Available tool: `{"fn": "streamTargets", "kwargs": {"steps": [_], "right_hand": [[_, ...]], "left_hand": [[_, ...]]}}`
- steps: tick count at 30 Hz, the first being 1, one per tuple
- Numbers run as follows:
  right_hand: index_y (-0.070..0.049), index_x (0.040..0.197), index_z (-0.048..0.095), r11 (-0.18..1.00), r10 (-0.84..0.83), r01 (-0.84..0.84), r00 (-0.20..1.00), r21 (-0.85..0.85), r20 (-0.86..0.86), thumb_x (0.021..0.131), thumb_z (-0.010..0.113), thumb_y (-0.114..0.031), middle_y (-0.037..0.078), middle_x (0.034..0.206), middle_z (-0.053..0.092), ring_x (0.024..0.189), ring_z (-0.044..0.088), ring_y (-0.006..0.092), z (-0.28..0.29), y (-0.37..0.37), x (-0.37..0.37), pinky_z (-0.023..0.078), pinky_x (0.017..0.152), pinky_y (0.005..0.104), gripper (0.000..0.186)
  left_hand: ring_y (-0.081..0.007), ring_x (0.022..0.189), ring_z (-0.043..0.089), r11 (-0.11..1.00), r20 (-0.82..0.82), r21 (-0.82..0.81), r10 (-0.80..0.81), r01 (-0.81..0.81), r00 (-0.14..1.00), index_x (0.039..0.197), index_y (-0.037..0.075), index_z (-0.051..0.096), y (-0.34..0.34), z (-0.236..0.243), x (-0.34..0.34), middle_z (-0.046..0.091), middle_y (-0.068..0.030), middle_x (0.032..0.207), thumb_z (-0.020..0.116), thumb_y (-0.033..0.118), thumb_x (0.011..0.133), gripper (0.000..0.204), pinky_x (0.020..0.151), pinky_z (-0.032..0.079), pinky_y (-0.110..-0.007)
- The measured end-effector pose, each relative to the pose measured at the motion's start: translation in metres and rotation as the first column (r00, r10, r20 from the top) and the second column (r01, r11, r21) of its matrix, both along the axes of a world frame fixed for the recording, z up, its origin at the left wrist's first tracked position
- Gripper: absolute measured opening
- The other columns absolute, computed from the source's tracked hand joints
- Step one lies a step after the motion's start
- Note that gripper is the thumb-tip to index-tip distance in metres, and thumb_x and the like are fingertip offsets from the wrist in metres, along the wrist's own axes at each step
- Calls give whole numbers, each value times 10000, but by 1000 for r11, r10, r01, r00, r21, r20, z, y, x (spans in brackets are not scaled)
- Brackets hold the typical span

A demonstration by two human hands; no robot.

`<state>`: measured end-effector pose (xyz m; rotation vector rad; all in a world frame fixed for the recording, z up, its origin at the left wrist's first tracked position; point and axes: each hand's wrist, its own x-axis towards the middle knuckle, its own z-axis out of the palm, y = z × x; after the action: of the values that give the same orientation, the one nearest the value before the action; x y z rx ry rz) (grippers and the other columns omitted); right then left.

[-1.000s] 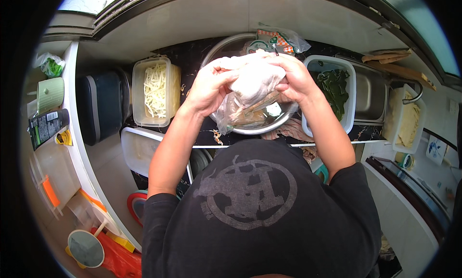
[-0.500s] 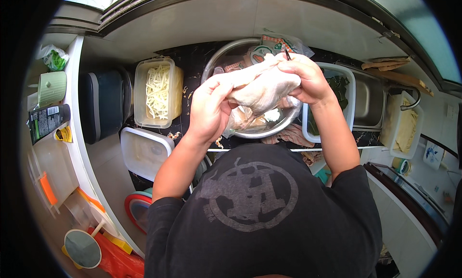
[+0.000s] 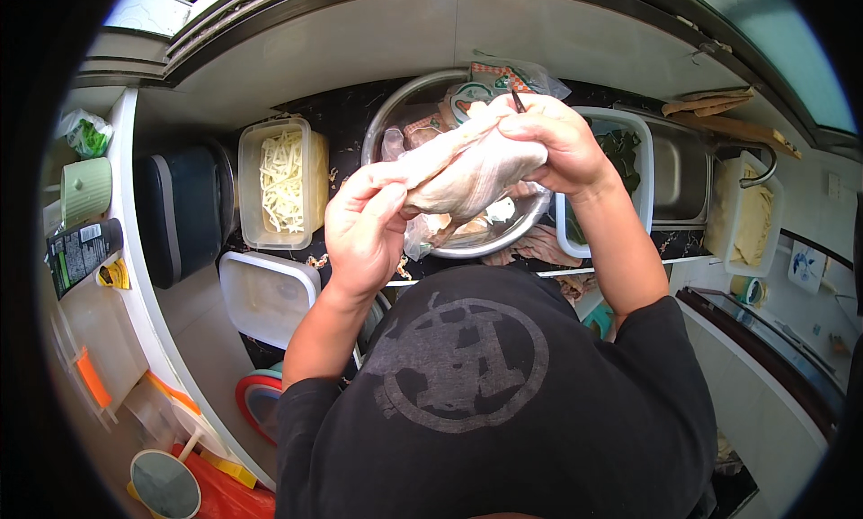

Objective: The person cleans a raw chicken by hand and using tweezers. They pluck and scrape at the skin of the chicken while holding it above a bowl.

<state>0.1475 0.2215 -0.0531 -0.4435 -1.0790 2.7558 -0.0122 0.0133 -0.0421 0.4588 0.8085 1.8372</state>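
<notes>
A pale, limp, folded piece [image 3: 472, 177] with faint pinkish lines stretches between my two hands; it looks like a cloth, though its kind is not certain. My left hand [image 3: 364, 231] pinches its left end between thumb and fingers. The other end is gripped by my right hand [image 3: 557, 146], thumb on top. A thin dark tip [image 3: 518, 101] sticks up beside the right fingers; the rest of it is hidden. Below the hands stands a round metal basin [image 3: 381, 116] holding plastic packages [image 3: 472, 98], some red-checked, partly covered by the piece.
Left of the basin are a tub of pale strips [image 3: 283, 182] and a white container [image 3: 268, 296]. On the right stand a white tub [image 3: 643, 209] with dark green leaves, a steel sink [image 3: 679, 173] and another tub [image 3: 719, 222]. A pinkish crumpled cloth [image 3: 538, 248] lies at the counter's front edge.
My hands have tilted the pale piece, the left end dropping lower, and its bulging middle now looks flatter. The whole view has shifted slightly.
</notes>
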Motion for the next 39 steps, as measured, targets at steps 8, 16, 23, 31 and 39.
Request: {"fn": "streamTargets", "kwargs": {"steps": [8,16,23,31,39], "right_hand": [[117,1199,542,1000,-17,17,1000,3,-19,909,584,-125,202,1005,672,790,691,199,4,-3,0,574,577,295,380],[83,1086,603,997,-79,79,997,-27,-6,904,602,-72,145,984,676,818,683,166,15,-9,-3,576,657,263,239],[73,1083,613,993,8,-19,995,-116,-96,914,597,-76,127,976,681,798,678,150,15,-2,3,565,628,254,226],[54,1051,626,998,-46,44,999,-49,-29,917,598,-77,100,930,676,715,657,117,26,-9,5,540,555,221,190],[61,1130,578,997,-68,68,998,32,12,936,576,-142,133,919,673,662,659,140,11,-8,5,526,461,248,281]], "left_hand": [[-287,1062,657,1000,4,-23,20,-20,1000,1140,-85,572,0,8,4,645,-207,1136,473,-21,961,214,966,520,-414],[-315,1116,633,999,-53,-28,13,-14,999,1133,-67,563,-3,5,3,633,-220,1167,495,-1,950,207,1002,489,-437],[-352,1146,623,1000,-51,-6,-1,1,999,1157,-72,559,-1,8,3,626,-250,1187,491,-1,951,229,1022,479,-461],[-313,1152,617,998,-66,-45,48,-51,997,1271,-93,500,5,6,4,606,-242,1236,477,17,959,332,1028,474,-424],[-292,1133,621,997,-24,-77,6,-8,1000,1248,-79,515,6,-1,-2,622,-211,1199,484,9,936,326,1012,480,-411]]}}
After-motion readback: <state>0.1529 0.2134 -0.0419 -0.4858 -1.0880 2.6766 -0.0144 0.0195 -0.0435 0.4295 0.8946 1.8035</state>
